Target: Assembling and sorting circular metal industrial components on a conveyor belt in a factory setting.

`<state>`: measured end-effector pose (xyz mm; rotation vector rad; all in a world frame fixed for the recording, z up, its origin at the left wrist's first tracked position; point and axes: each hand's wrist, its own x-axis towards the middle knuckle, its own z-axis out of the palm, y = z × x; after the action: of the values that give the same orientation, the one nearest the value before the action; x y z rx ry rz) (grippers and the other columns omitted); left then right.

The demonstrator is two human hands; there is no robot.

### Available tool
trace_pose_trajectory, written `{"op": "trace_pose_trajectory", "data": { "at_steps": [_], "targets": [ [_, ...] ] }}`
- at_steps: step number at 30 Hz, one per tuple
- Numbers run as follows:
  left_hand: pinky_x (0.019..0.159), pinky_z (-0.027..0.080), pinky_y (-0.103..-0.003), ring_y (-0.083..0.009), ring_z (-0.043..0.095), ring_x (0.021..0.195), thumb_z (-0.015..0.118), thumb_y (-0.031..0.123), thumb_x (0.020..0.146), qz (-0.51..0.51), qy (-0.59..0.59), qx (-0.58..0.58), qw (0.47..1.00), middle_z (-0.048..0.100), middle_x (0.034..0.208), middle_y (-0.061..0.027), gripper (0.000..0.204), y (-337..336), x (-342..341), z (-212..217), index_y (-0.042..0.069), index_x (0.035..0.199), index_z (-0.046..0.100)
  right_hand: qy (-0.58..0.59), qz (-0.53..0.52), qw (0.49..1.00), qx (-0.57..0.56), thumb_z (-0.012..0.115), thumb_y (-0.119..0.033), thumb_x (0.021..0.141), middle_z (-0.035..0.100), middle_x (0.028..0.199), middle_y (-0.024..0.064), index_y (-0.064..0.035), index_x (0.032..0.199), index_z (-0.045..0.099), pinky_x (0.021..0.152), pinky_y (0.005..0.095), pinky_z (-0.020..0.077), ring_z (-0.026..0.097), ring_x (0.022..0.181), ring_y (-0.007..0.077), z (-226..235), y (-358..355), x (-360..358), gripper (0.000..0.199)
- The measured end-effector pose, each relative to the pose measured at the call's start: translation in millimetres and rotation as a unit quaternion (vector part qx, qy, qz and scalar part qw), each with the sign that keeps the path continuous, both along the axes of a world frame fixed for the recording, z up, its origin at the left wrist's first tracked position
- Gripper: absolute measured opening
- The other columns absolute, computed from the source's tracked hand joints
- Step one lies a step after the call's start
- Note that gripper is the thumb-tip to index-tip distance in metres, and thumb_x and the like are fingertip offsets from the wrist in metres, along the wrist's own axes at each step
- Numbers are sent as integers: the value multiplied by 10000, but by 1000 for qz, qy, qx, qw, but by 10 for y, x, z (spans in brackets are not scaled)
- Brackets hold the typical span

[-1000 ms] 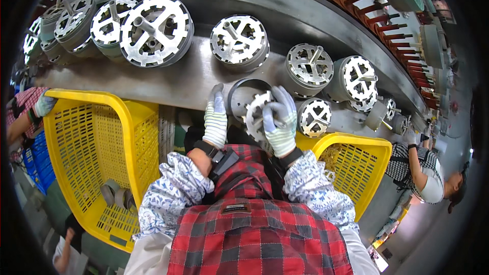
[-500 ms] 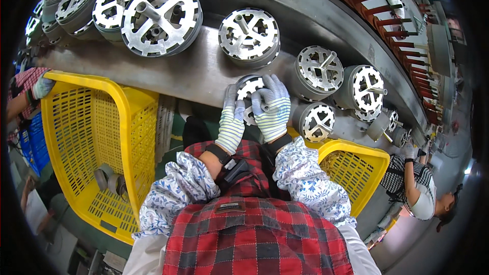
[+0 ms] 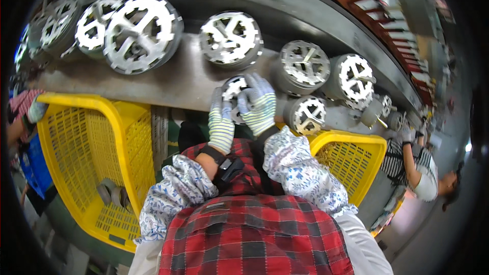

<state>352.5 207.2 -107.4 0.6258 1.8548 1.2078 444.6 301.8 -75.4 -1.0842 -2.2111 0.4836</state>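
Observation:
Both my hands, in striped knit gloves, are at a small metal drum (image 3: 235, 87) with a notched plate on its top, at the near edge of the metal bench (image 3: 188, 79). My left hand (image 3: 221, 122) is closed against the drum's left side. Over its top and right side curl the fingers of my right hand (image 3: 259, 106), around the central stem as far as I can see. The gloves cover much of the drum. Just to the right stands another small drum (image 3: 309, 116), and behind is a larger one (image 3: 231, 39).
A big drum (image 3: 140, 34) and several more line the bench at left. Others (image 3: 304, 67) stand at right. One yellow crate (image 3: 119, 137) with grey rings (image 3: 107, 191) is at left; another (image 3: 351, 140) is at right. A gloved co-worker (image 3: 420, 165) works far right; another's hand (image 3: 36, 109) touches the left crate.
The whole view has shifted, so the drums on the bench appear further left, those at far left also lower. My hands have stayed on the same small drum.

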Motion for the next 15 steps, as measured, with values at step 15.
{"op": "trace_pose_trajectory", "data": {
  "at_steps": [15],
  "targets": [
    [1046, 362, -364, -266, 465, 1224, 466, 342, 985, -18, -156, 76, 985, 445, 1362, -174, 545, -534, -723, 1098, -2, 1390, 348, 127, -19, 985, 115, 662, -97, 647, 598, 966, 157, -72, 853, 576, 756, 460, 470, 580, 854, 357, 1975, 199, 1417, 224]
  ]
}}
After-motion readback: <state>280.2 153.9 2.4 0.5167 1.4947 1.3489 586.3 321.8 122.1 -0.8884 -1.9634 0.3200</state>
